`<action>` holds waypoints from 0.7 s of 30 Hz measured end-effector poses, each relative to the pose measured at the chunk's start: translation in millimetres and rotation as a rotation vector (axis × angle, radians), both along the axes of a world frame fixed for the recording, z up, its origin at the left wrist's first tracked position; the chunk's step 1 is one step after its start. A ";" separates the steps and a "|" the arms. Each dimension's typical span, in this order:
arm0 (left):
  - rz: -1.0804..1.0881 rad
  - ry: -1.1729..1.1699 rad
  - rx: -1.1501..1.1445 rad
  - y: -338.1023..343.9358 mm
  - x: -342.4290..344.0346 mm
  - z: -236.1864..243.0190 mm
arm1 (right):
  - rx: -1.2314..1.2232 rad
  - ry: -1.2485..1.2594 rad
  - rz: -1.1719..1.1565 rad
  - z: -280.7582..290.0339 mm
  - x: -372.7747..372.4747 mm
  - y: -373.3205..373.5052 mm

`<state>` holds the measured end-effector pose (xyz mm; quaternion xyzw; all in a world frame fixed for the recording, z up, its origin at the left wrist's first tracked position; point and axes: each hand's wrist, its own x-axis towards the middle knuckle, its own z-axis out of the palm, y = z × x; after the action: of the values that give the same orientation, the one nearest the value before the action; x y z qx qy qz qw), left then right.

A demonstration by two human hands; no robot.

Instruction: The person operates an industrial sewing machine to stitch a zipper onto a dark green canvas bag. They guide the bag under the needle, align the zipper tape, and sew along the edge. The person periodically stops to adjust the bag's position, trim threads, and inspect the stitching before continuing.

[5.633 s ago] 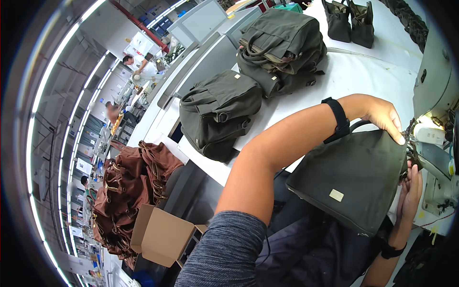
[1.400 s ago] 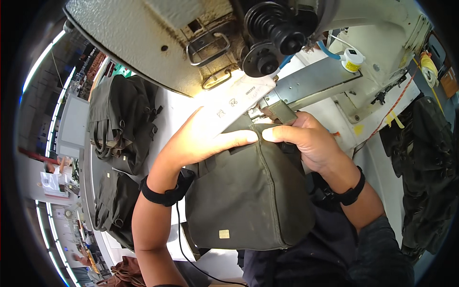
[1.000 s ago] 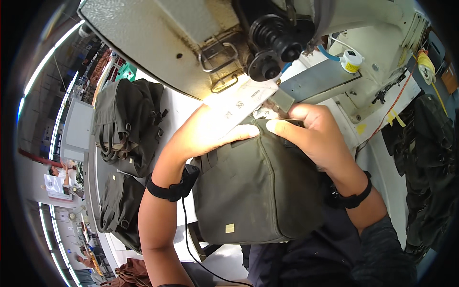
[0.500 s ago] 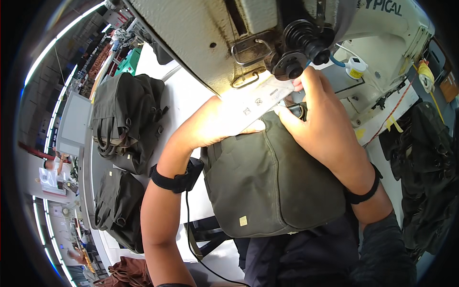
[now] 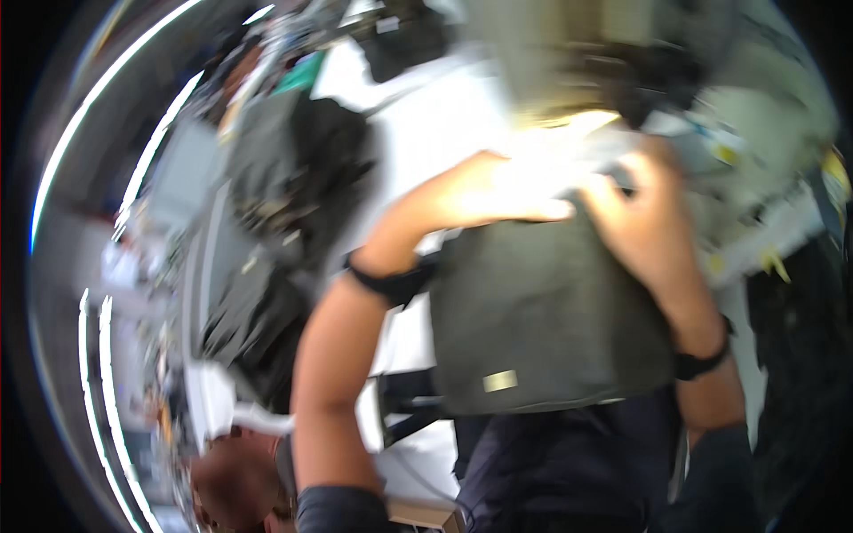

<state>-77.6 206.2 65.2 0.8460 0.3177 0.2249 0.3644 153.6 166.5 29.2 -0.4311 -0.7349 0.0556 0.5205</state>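
Observation:
A dark olive fabric bag (image 5: pixel 542 311) with a small pale yellow tag (image 5: pixel 500 381) hangs in front of my lap, its upper edge at the sewing machine (image 5: pixel 604 49). My left hand (image 5: pixel 511 195) is closed on the bag's upper left edge, thumb lying along it; glare washes out its other fingers. At the upper right edge, my right hand (image 5: pixel 649 213) grips the bag with bent fingers, next to a small dark part that is too blurred to name. Bright light under the machine head hides the spot between my hands.
More dark bags (image 5: pixel 293 169) lie on the white table (image 5: pixel 435 107) at left. A person's head (image 5: pixel 235 480) shows at lower left. Dark fabric pieces (image 5: pixel 800 355) hang at right. Beside the machine is a yellow item (image 5: pixel 835 178).
The view has shifted and blurred, so the bag and both arms appear farther right. Both hands stay at the bag's upper edge. A person's head has come into view at lower left.

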 end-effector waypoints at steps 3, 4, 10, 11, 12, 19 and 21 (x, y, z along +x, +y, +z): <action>0.145 0.120 -0.120 -1.9 -9.5 1.5 | -0.021 0.069 -0.068 12.7 6.7 -9.8; 0.193 0.247 -0.188 -4.0 -3.0 16.2 | -0.168 0.060 -0.025 8.2 17.0 -9.6; 0.259 0.199 -0.347 -16.4 -8.0 14.3 | -0.195 -0.066 -0.102 -14.5 28.3 12.1; 0.261 0.209 -0.347 -14.5 -8.8 11.2 | -0.164 -0.105 -0.159 -18.9 33.1 20.7; 0.247 0.195 -0.347 -12.7 -6.0 11.8 | -0.163 -0.097 -0.207 -27.1 49.1 33.9; 0.255 0.193 -0.416 -15.3 -4.1 16.1 | -0.389 0.180 0.232 -22.4 74.6 21.5; 0.252 0.177 -0.425 -11.5 -5.2 9.2 | -0.379 0.228 0.262 -6.5 45.1 2.4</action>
<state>-82.8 194.7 74.4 0.7206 0.4912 0.1220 0.4739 198.7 168.9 22.8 -0.4128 -0.6977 0.3075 0.4983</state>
